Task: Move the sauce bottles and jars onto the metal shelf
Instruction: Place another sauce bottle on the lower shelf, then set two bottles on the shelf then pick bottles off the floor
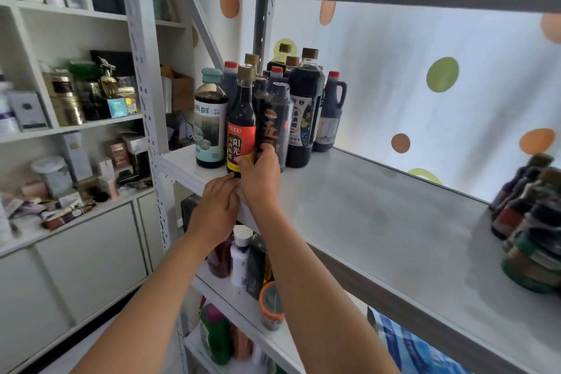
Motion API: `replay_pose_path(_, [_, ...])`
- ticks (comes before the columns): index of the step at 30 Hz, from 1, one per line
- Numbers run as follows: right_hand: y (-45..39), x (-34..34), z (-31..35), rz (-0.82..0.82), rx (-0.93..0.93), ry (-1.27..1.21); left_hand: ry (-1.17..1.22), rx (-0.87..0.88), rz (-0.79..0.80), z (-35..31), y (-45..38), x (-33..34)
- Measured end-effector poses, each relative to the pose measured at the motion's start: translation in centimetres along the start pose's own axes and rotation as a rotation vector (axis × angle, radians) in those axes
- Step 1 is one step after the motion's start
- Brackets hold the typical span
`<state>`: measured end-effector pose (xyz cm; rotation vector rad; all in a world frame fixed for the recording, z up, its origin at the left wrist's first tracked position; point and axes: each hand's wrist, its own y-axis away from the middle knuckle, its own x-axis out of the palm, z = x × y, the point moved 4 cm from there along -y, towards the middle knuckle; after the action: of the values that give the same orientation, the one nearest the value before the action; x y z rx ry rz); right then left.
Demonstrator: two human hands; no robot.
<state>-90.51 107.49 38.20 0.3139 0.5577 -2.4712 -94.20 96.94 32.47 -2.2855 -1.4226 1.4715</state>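
Observation:
The metal shelf (364, 215) has a pale grey board, and a cluster of dark sauce bottles stands at its left end. A vinegar bottle with a red label and gold cap (241, 118) stands at the front edge. Just to its right is a black bottle with orange characters (274, 112). My right hand (261, 176) grips the black bottle low down, thumb on its front. Fingertips of my left hand (217, 209) touch the base of the red-label bottle at the shelf's edge. A teal-capped bottle (209, 118) stands to the left.
Taller bottles (305, 100) and a handled jug (331, 112) fill the corner behind. More blurred bottles and jars (528, 222) stand at the shelf's right end. The tier below holds a white bottle (241, 255) and an orange-lidded jar (271, 304). A cluttered white cabinet (76, 130) stands left.

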Motion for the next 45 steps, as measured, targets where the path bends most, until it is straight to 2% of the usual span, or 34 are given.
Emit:
replay_pose_path(3, [2.6, -1.3, -0.1, 0.045, -0.021, 0.267, -0.016, -0.003, 0.001, 0.3, -0.1, 0.3])
replay_pose_path(7, [6.8, -2.6, 0.4, 0.18, -0.275, 0.718, -0.033, -0.021, -0.013, 0.3, 1.3, 0.4])
replay_pose_path(10, [9.7, -2.3, -0.5, 0.26, -0.459, 0.823, -0.1, -0.059, 0.043, 0.5, 4.8, 0.2])
replay_pose_path(14, [13.1, -0.1, -2.0, 0.298, -0.657, 0.789, -0.153, -0.222, -0.063, 0.8, 8.9, -2.9])
replay_pose_path(18, [14.7, 3.2, -1.9, 0.407, -0.683, 0.647, -0.237, -0.274, -0.123, 1.5, 12.2, -6.3])
replay_pose_path(22, [18.5, 8.2, -1.7, 0.508, -0.731, 0.532, -0.356, -0.359, -0.162, 4.9, 16.8, -9.4])
replay_pose_path(29, [27.5, 16.3, -1.9, 0.778, -0.791, 0.394, -0.49, -0.601, -0.14, 11.7, 26.8, -13.2])
replay_pose_path(37, [36.7, 24.6, -4.1, 0.95, -0.798, 0.313, -0.558, -0.801, -0.124, 17.6, 37.2, -14.6])
replay_pose_path(45, [44.8, 32.7, -8.7, 1.156, -0.785, 0.42, -0.435, -1.016, -0.055, 26.2, 45.8, -13.4])
